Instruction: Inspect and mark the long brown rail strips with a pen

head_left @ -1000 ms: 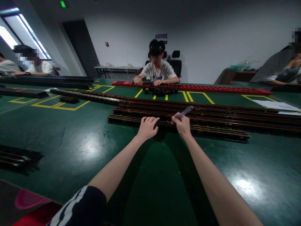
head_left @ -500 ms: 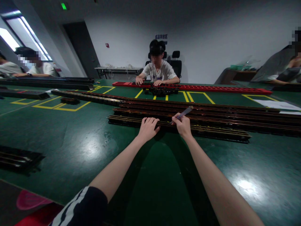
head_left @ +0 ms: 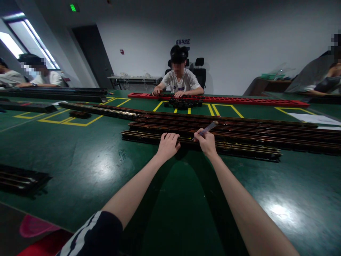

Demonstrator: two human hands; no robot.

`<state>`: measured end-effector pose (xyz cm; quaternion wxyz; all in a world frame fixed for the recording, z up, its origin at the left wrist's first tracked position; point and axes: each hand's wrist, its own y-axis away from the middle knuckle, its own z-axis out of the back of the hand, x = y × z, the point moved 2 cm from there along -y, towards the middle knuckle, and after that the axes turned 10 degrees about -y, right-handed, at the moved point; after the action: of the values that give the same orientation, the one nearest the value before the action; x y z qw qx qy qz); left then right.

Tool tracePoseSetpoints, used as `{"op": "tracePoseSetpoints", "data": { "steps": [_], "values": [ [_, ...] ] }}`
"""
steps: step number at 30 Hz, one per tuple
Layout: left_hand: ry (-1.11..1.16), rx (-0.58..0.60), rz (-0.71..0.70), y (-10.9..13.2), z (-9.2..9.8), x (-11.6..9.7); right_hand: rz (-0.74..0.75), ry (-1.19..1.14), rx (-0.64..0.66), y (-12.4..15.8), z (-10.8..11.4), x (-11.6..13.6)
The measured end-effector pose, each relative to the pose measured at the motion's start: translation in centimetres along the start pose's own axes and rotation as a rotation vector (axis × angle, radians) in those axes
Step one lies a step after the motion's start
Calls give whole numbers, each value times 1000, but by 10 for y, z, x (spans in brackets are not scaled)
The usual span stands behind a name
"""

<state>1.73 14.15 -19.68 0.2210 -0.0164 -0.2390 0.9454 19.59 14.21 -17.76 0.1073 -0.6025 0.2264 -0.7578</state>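
Observation:
A long black rail (head_left: pixel 247 151) with thin brass-coloured strips lies nearest me on the table, in front of similar rails. My left hand (head_left: pixel 168 145) grips it left of its middle, fingers over the top and thumb on the near side. Just to the right, my right hand (head_left: pixel 205 141) is closed around a pen-like tool (head_left: pixel 209 128) with a clear, purplish barrel and brownish end. It slants up to the right, and its lower tip points down at the rail. Whether the tip touches the rail is too small to tell.
Behind lie several dark rails (head_left: pixel 239 128). A red slotted bar (head_left: pixel 266 101) and black parts (head_left: pixel 183 103) lie before a co-worker (head_left: pixel 182 80) across the green table (head_left: pixel 80 153). Paper sheets (head_left: pixel 314 118) are at the right, another rail bundle (head_left: pixel 21 179) at the left.
The nearest rail has shifted slightly left, my left hand with it. My right hand with the tool stays nearly in place. The co-worker's hand on the left side has moved slightly left.

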Motion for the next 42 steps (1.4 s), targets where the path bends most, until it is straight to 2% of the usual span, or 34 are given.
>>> {"op": "tracePoseSetpoints", "data": {
  "steps": [6, 19, 30, 36, 42],
  "values": [
    [-11, -8, 14, 0, 0, -1, 28, 12, -28, 0, 1, -1],
    [-12, -22, 28, 0, -1, 0, 18, 29, 0, 2, -3, 6],
    [-19, -27, -16, 0, -1, 0, 9, -38, -48, -1, 0, 3],
    [-12, -21, 1, 0, 1, 0, 18, -92, -96, -1, 2, 2],
    [8, -21, 3, 0, 1, 1, 10, -106, -89, -1, 2, -1]
  ]
}}
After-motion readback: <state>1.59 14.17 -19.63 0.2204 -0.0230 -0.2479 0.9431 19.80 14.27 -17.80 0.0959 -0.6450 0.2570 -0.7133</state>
